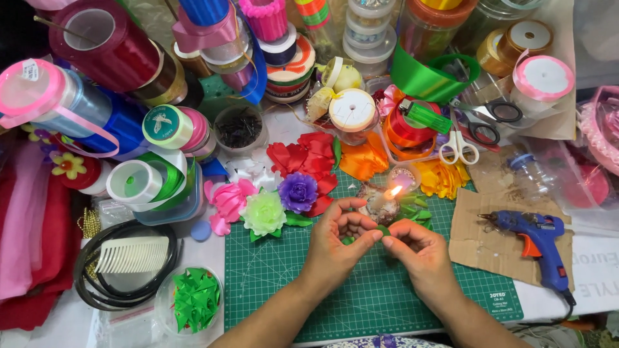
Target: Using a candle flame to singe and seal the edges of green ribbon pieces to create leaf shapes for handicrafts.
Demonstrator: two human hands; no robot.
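Above the green cutting mat's far edge, the left hand and right hand pinched a small green ribbon piece between closed fingers beside the lit candle; light, soft, slippery, best held by its edges

- A small white price tag is seen on the pink spool at the upper left of the frame.
- A round teal label with a white figure is seen left of centre.
- A clear zip bag with a red strip is found at the lower left.
- White printing is seen on the green mat's lower right corner.
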